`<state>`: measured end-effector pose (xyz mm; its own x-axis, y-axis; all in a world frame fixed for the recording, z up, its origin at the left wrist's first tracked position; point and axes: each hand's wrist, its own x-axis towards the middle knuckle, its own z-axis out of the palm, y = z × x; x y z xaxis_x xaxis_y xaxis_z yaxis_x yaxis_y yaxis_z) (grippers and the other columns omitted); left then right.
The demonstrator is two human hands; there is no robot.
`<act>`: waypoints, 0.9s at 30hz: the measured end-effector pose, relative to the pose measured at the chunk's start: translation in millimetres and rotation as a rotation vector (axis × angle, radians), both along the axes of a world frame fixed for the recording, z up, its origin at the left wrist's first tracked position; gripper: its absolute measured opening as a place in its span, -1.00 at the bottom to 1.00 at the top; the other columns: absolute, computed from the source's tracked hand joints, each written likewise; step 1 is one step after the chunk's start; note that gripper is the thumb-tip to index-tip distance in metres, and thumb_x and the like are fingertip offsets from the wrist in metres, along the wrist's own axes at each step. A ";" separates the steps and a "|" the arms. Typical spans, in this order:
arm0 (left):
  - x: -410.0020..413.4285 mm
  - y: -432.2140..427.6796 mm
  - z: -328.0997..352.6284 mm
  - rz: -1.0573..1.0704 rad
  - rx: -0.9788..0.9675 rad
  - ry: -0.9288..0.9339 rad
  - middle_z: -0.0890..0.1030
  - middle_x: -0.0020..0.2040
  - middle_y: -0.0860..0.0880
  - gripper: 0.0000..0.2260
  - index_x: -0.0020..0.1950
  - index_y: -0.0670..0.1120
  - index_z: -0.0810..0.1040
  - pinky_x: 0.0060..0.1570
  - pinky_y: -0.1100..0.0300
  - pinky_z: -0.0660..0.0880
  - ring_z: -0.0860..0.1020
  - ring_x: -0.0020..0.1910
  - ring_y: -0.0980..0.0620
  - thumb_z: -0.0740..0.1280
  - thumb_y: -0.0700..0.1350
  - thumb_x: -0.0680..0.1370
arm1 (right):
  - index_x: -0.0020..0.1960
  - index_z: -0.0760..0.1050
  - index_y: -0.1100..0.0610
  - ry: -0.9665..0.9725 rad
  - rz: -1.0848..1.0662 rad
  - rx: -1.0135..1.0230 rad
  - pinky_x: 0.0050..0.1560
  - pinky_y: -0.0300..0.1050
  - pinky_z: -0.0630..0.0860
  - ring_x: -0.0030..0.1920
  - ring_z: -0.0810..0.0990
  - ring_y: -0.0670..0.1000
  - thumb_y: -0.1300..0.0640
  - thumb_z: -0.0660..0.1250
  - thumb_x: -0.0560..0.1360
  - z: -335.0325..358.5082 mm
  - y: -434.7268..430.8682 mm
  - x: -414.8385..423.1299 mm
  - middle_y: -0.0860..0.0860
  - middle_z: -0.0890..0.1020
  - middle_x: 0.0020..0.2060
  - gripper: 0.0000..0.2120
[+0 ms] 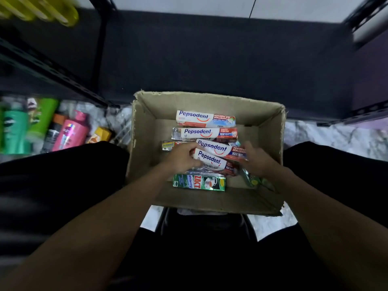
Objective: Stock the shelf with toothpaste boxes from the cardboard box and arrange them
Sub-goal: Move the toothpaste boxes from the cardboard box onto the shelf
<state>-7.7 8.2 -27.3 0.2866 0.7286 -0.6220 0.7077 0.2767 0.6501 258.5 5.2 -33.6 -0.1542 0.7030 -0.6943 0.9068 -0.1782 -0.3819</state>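
Note:
An open cardboard box [144, 131] sits on the floor between my knees. Inside lie several white-and-red Pepsodent toothpaste boxes, the farthest [204, 118] flat near the back wall. Closer to me is a stack of Pepsodent boxes [212, 157] that both hands clasp. My left hand [180, 158] grips the stack's left end. My right hand [255, 159] grips its right end. A green Zact toothpaste box [198, 182] lies just in front of the stack. The dark shelf [210, 53] stands beyond the cardboard box and is bare.
Shampoo bottles, green [14, 131] and pink [70, 132], lie on the marble floor [327, 133] under the left shelving. Yellow bottles [42, 9] sit on the upper left shelf. Black metal shelf posts [100, 49] frame the bay. My dark-trousered knees flank the cardboard box.

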 end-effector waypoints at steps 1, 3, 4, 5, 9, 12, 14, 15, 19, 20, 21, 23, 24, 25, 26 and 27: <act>-0.4 2.5 6.2 0.004 0.003 -0.034 0.66 0.10 0.06 -0.63 0.12 0.00 0.62 0.06 0.23 0.57 0.62 0.02 0.15 0.58 -0.19 0.35 | 0.34 0.27 0.13 0.037 -0.025 -0.014 0.05 -0.03 0.55 0.11 0.61 0.14 0.04 0.33 0.57 7.4 0.5 -1.2 0.15 0.57 0.21 -0.58; -1.3 10.0 22.8 -0.073 0.066 -0.041 0.68 0.11 0.08 -0.62 0.13 0.01 0.64 0.14 0.12 0.57 0.63 0.06 0.15 0.59 -0.13 0.35 | 0.38 0.28 0.11 0.101 -0.062 0.019 0.03 -0.14 0.48 0.08 0.60 0.05 0.05 0.36 0.55 23.9 1.0 -3.3 0.07 0.60 0.17 -0.53; -1.5 14.1 33.5 -0.117 0.109 -0.024 0.67 0.11 0.09 -0.62 0.14 0.03 0.64 0.15 0.13 0.56 0.62 0.07 0.15 0.58 -0.10 0.35 | 0.37 0.32 0.10 0.140 -0.088 0.068 0.02 -0.18 0.44 0.05 0.58 0.01 0.06 0.39 0.53 33.9 1.7 -5.2 0.01 0.59 0.13 -0.53; -1.5 18.5 45.5 -0.150 0.158 -0.015 0.67 0.11 0.10 -0.62 0.15 0.04 0.64 0.14 0.15 0.55 0.62 0.06 0.15 0.58 -0.07 0.36 | 0.33 0.38 0.08 0.176 -0.117 0.130 0.02 -0.20 0.42 0.05 0.56 -0.02 0.09 0.41 0.52 43.2 3.6 -6.3 -0.05 0.56 0.08 -0.58; -3.0 31.6 100.1 -0.197 0.272 0.010 0.67 -0.04 0.11 -0.60 0.20 0.12 0.62 -0.10 0.22 0.53 0.58 -0.17 0.19 0.56 -0.02 0.39 | 0.05 0.49 -0.23 0.284 -0.162 0.273 0.01 0.03 0.62 0.01 0.63 0.05 0.14 0.43 0.47 91.8 13.9 -3.9 0.00 0.52 0.05 -0.70; -5.8 40.2 146.4 -0.280 0.334 0.028 0.64 -0.23 0.13 -0.69 0.11 0.13 0.63 -0.28 0.23 0.44 0.53 -0.33 0.22 0.55 0.00 0.40 | 0.02 0.54 -0.13 0.322 -0.153 0.411 0.05 0.04 0.58 -0.07 0.65 0.03 0.18 0.45 0.45 133.5 18.1 4.0 0.00 0.62 -0.04 -0.74; -7.4 44.8 184.0 -0.311 0.399 0.050 0.66 -0.18 0.16 -0.72 0.08 0.12 0.64 -0.22 0.20 0.50 0.57 -0.27 0.22 0.55 0.02 0.39 | 0.03 0.57 -0.08 0.336 -0.158 0.498 0.07 -0.02 0.54 -0.07 0.63 -0.02 0.15 0.46 0.45 170.1 20.5 9.6 -0.02 0.65 -0.08 -0.79; -7.6 46.1 207.9 -0.321 0.445 0.057 0.67 -0.18 0.18 -0.72 0.07 0.11 0.65 -0.21 0.23 0.50 0.58 -0.25 0.23 0.55 0.02 0.39 | 0.04 0.57 -0.09 0.359 -0.163 0.529 0.07 -0.02 0.55 -0.06 0.64 -0.03 0.12 0.47 0.46 192.3 20.8 13.3 -0.03 0.66 -0.08 -0.79; -5.6 41.8 301.0 -0.370 0.614 0.071 0.66 -0.16 0.24 -0.71 0.08 0.11 0.65 -0.15 0.28 0.49 0.59 -0.21 0.30 0.55 0.03 0.38 | 0.05 0.58 -0.04 0.521 -0.175 0.617 0.05 0.08 0.63 -0.03 0.68 0.02 0.19 0.46 0.48 272.9 19.5 23.6 -0.02 0.70 -0.08 -0.79; -5.7 38.6 323.2 -0.377 0.650 0.076 0.67 -0.14 0.23 -0.70 0.09 0.12 0.64 -0.13 0.24 0.51 0.59 -0.19 0.29 0.55 0.05 0.38 | 0.05 0.58 -0.01 0.578 -0.188 0.622 0.03 0.13 0.64 -0.01 0.68 0.07 0.22 0.45 0.48 293.0 17.7 25.0 0.01 0.70 -0.07 -0.80; -6.3 34.5 344.4 -0.384 0.686 0.078 0.68 -0.12 0.23 -0.69 0.10 0.12 0.64 -0.10 0.19 0.54 0.60 -0.17 0.27 0.54 0.06 0.39 | 0.06 0.58 0.00 0.635 -0.194 0.628 0.01 0.16 0.64 0.01 0.68 0.09 0.22 0.45 0.48 312.6 14.9 26.6 0.05 0.70 -0.05 -0.80; -9.2 26.2 382.9 -0.388 0.756 0.073 0.69 -0.09 0.21 -0.70 0.09 0.12 0.63 -0.04 0.07 0.56 0.62 -0.13 0.21 0.54 0.08 0.39 | 0.06 0.58 0.00 0.696 -0.191 0.671 0.01 0.16 0.64 0.05 0.68 0.08 0.15 0.45 0.46 352.2 6.4 28.1 0.06 0.69 -0.01 -0.81; -11.5 20.8 401.7 -0.386 0.786 0.067 0.69 -0.09 0.19 -0.70 0.09 0.14 0.63 -0.02 0.01 0.55 0.63 -0.12 0.16 0.54 0.10 0.38 | 0.07 0.58 0.00 0.720 -0.190 0.705 0.01 0.14 0.64 0.07 0.68 0.06 0.11 0.45 0.45 371.0 1.4 28.4 0.05 0.68 0.01 -0.80; -13.7 14.9 420.7 -0.381 0.814 0.056 0.69 -0.08 0.18 -0.69 0.08 0.16 0.62 -0.02 -0.03 0.55 0.64 -0.10 0.11 0.53 0.12 0.38 | 0.08 0.58 0.02 0.749 -0.192 0.746 0.01 0.10 0.64 0.07 0.68 0.05 0.10 0.45 0.44 389.3 -3.9 28.4 0.05 0.68 0.03 -0.78; -16.0 8.6 439.5 -0.371 0.838 0.041 0.69 -0.06 0.17 -0.69 0.08 0.17 0.61 -0.01 -0.05 0.55 0.64 -0.07 0.08 0.54 0.13 0.38 | 0.10 0.58 0.06 0.786 -0.197 0.787 0.01 0.07 0.64 0.07 0.68 0.05 0.12 0.44 0.44 406.6 -9.3 28.4 0.07 0.67 0.04 -0.77; -17.9 2.0 458.2 -0.361 0.864 0.027 0.69 -0.04 0.18 -0.69 0.09 0.18 0.61 0.00 -0.05 0.56 0.65 -0.06 0.08 0.55 0.12 0.38 | 0.10 0.58 0.09 0.832 -0.199 0.823 0.01 0.04 0.64 0.07 0.68 0.05 0.15 0.43 0.46 423.4 -14.4 27.6 0.09 0.67 0.05 -0.78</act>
<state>-25.6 10.2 430.9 0.5791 0.8109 0.0843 0.6740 -0.5344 0.5100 286.1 -9.2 389.8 -0.1818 0.9537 0.2396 0.3097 0.2868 -0.9066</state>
